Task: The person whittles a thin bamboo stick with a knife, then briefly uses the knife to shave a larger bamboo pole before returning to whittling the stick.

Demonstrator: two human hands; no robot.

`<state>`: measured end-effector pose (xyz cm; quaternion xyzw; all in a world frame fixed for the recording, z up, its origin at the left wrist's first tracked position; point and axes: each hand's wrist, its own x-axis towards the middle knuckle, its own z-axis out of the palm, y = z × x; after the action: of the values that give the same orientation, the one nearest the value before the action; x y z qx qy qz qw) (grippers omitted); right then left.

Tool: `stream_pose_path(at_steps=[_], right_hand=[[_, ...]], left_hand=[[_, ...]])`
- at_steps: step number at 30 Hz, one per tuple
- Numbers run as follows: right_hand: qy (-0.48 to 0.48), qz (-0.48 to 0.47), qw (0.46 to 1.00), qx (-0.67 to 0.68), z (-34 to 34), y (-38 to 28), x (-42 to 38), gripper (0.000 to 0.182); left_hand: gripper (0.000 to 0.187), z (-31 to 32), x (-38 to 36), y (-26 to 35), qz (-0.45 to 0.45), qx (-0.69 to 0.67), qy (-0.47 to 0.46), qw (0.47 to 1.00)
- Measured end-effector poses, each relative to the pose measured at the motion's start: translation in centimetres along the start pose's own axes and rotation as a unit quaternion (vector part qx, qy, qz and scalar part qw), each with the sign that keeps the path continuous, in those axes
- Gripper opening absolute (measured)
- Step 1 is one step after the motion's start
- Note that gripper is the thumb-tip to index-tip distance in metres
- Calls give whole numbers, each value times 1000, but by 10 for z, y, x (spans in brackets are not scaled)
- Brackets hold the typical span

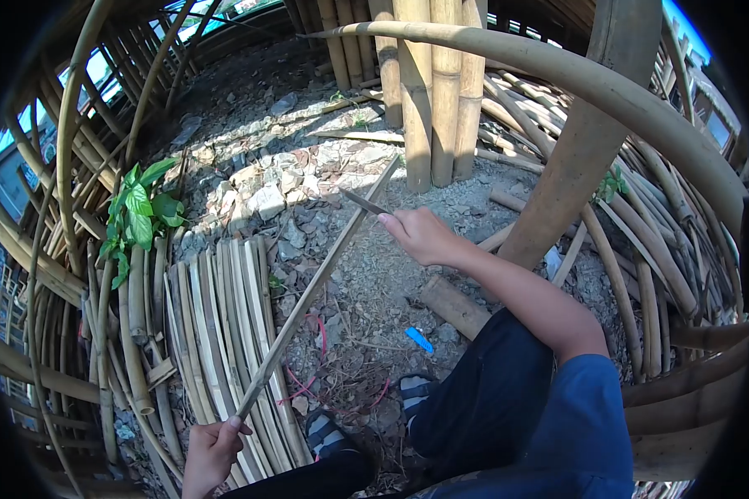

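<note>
A long split bamboo strip (pixel 308 297) runs slantwise from the lower left up towards the middle. Its near end is gripped by my left hand (pixel 214 453), with the fingers closed round it. My right hand (pixel 422 236) is closed on a knife (pixel 363 201), whose handle is mostly hidden in the fist. The blade crosses the strip near its far end; whether it touches cannot be made out. Beneath the strip and near my left hand lies a row of similar bamboo strips (pixel 225 320) side by side on the ground.
Upright bamboo poles (pixel 420 100) stand ahead. A thick slanting bamboo post (pixel 574 166) and a bent pole (pixel 549 62) are close on the right. Bamboo stacks (pixel 670 224) line that side. A leafy plant (pixel 139 208) grows at left. A blue scrap (pixel 419 339) lies on the rubble.
</note>
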<state>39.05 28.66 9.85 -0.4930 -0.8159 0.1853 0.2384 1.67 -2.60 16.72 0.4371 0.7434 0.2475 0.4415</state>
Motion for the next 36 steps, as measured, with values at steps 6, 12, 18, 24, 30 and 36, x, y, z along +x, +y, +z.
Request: stream_pose_path(at_steps=[6, 12, 18, 24, 30, 36], right_hand=[[44, 189, 980, -34, 4, 112, 29, 71], [100, 267, 958, -9, 8, 140, 18, 75], [162, 193, 965, 78, -21, 65, 16, 63], [157, -96, 980, 80, -8, -23, 0, 47], [37, -158, 983, 83, 5, -76, -15, 37], [33, -45, 985, 164, -5, -103, -37, 37]], left_hand=[[48, -1, -2, -2, -24, 27, -21, 999], [44, -2, 4, 2, -40, -7, -22, 999], [48, -7, 22, -3, -66, -43, -61, 995], [50, -6, 31, 3, -65, -63, -95, 991], [51, 0, 38, 5, -22, -50, -90, 994], [54, 1, 41, 11, 61, -64, -136, 987]])
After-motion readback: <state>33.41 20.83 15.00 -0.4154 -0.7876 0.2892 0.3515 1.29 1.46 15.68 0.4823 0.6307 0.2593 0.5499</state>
